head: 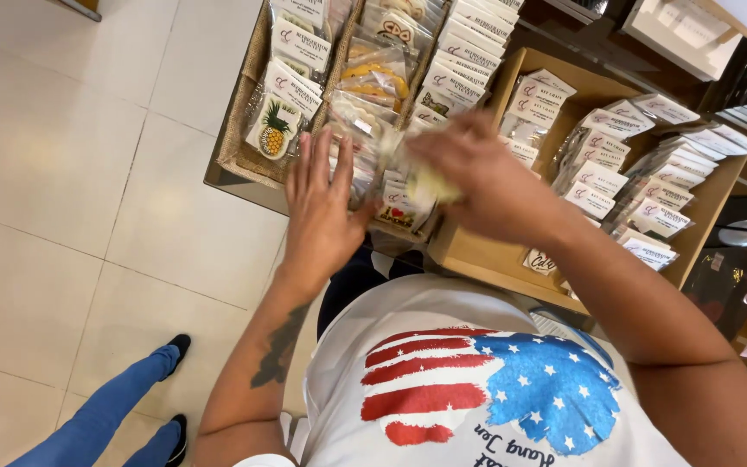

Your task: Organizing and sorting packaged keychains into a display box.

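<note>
My left hand (322, 207) lies flat with fingers spread on a row of small clear packets (365, 169) standing in a woven basket (237, 143). My right hand (482, 177) is blurred by motion just to the right; its fingers close on a pale yellowish packet (430, 184) at the front of the same row. A packet with a pineapple picture (274, 130) stands at the basket's left front corner.
A wooden tray (477, 251) to the right holds rows of white-labelled packets (598, 177). The display sits on a counter above a pale tiled floor (62, 173). Another person's legs in blue jeans and black shoes (123, 406) stand at the lower left.
</note>
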